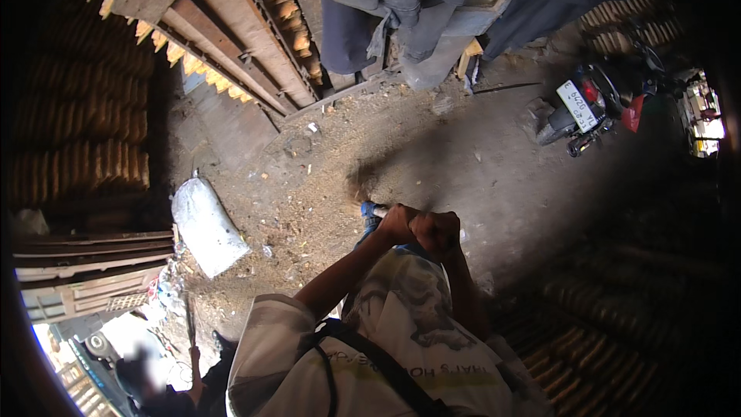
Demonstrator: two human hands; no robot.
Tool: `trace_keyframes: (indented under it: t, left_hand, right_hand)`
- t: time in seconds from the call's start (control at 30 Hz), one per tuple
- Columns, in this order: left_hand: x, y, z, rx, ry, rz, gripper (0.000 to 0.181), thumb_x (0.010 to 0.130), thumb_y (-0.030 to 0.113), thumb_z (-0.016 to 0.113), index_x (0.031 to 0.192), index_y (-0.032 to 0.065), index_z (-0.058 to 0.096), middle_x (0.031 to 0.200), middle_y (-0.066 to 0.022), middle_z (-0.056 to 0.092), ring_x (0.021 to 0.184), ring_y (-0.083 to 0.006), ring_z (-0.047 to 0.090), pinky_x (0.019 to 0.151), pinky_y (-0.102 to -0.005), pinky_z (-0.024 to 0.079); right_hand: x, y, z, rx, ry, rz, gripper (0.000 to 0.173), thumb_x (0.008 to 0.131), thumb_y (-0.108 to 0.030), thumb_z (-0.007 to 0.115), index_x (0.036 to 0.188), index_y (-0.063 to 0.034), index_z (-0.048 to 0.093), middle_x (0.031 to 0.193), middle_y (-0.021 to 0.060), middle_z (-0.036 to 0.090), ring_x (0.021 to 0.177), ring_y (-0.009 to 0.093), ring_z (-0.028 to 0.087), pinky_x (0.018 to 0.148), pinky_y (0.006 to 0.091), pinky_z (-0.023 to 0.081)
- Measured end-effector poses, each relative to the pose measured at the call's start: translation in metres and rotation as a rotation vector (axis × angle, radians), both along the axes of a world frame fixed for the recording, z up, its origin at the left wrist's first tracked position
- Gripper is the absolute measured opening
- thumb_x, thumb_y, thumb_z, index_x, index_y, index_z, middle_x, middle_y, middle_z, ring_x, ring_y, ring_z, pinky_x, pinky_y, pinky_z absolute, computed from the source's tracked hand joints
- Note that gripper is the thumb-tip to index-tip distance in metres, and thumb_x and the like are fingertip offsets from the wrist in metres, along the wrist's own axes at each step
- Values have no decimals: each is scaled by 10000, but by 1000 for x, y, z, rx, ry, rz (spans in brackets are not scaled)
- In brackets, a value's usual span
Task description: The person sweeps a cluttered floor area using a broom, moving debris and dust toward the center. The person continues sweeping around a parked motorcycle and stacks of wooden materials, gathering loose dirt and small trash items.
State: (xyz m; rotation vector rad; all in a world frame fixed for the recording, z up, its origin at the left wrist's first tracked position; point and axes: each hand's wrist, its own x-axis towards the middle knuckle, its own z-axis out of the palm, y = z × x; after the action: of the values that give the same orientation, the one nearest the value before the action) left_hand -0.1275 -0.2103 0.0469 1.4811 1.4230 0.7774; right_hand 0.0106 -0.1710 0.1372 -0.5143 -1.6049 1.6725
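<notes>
My left hand (398,223) and my right hand (437,233) are closed in fists side by side in front of my waist. A blurred dark streak lies on the floor beyond them; whether they grip a thin handle cannot be told. Just left of the fists, a foot in a blue sandal (367,209) stands on the dirt floor (324,168). Loose sawdust-like bits and small litter cover much of this floor. A pale filled sack (209,226) lies on the left.
Wooden boards (226,23) and hung dark clothes (399,6) line the far side. A motorcycle (602,92) stands at the upper right. Stacked clay tiles (81,168) rise at the left, more at the lower right. At the lower left, another person (168,388) holds a long thin object.
</notes>
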Motion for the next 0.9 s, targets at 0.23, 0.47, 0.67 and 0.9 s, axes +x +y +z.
trace_keyframes:
  t: [0.23,0.47,0.67,0.9]
  left_hand:
    - [-18,-95,-27,827,575,406,169,826,202,678,835,40,633,759,-186,624,639,-394,611,563,-463,491]
    - [-38,-68,52,407,177,273,247,709,310,735,768,79,676,724,-142,670,689,-364,647,628,-468,508]
    - [-62,29,43,554,100,436,197,727,198,743,675,51,622,680,-136,624,673,-362,609,689,-438,468]
    - [-96,70,-90,431,8,327,245,812,146,773,707,25,588,730,-126,603,716,-341,606,665,-414,464]
  right_hand:
    - [-41,-25,21,16,134,362,251,836,-85,691,667,-96,506,625,14,569,549,111,556,514,288,392]
    - [-43,-10,80,100,18,356,212,722,-51,721,686,-112,521,625,24,541,559,163,556,531,302,393]
    - [-70,4,89,512,56,-158,249,774,-28,727,871,-65,500,837,93,588,813,228,597,810,418,493]
    - [-91,19,-63,360,-123,-82,178,706,15,632,727,-55,470,732,82,531,717,223,551,728,327,467]
